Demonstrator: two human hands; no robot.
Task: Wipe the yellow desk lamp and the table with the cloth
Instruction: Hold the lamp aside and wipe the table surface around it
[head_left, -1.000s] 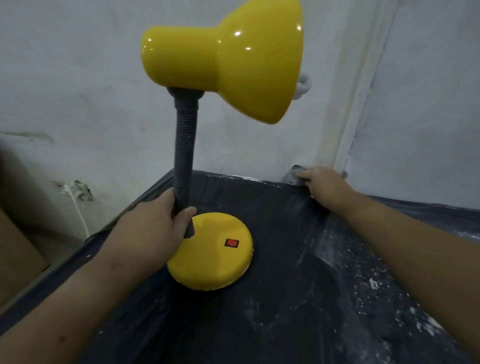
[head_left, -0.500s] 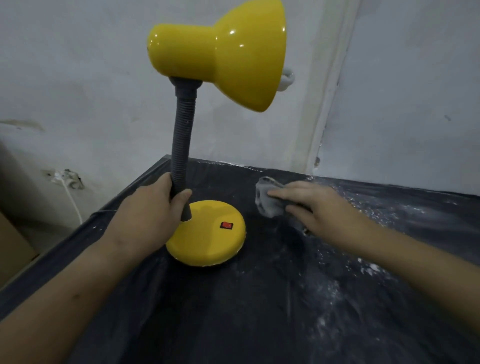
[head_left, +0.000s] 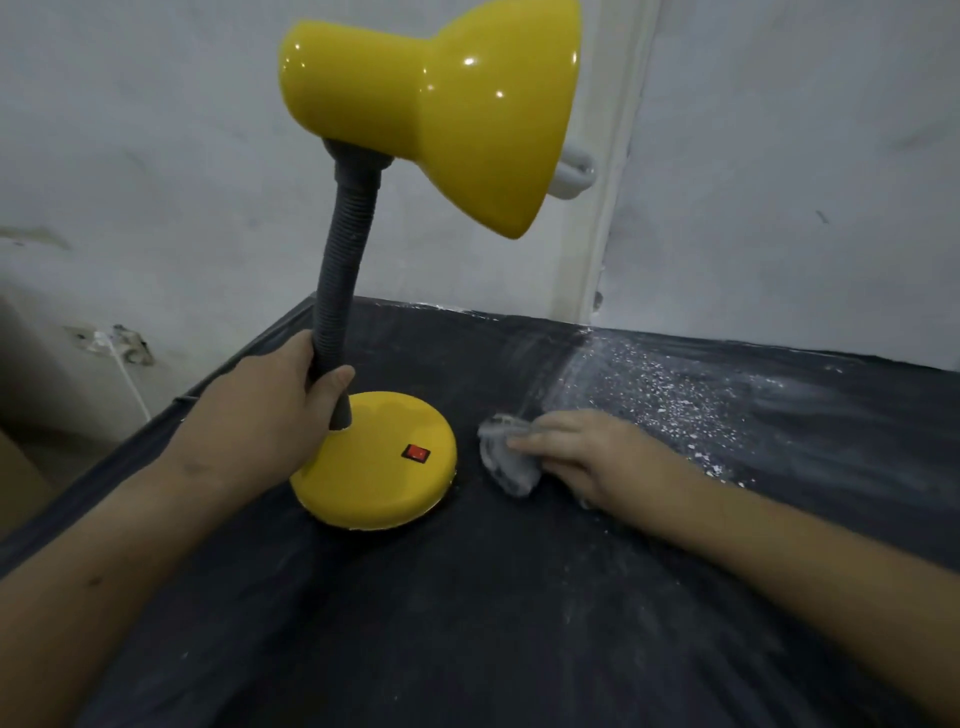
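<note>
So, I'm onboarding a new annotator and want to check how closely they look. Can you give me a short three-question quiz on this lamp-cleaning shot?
1. True or false: the left hand grips the lamp's grey neck.
2. Pick one. The cloth under the right hand is: A) lifted off every surface; B) on the table, right of the yellow base; C) tucked in the left hand.
3. Fill in: the white specks lie thickest towards the table's far ____ side.
Key: 1 true; 2 B; 3 right.
</note>
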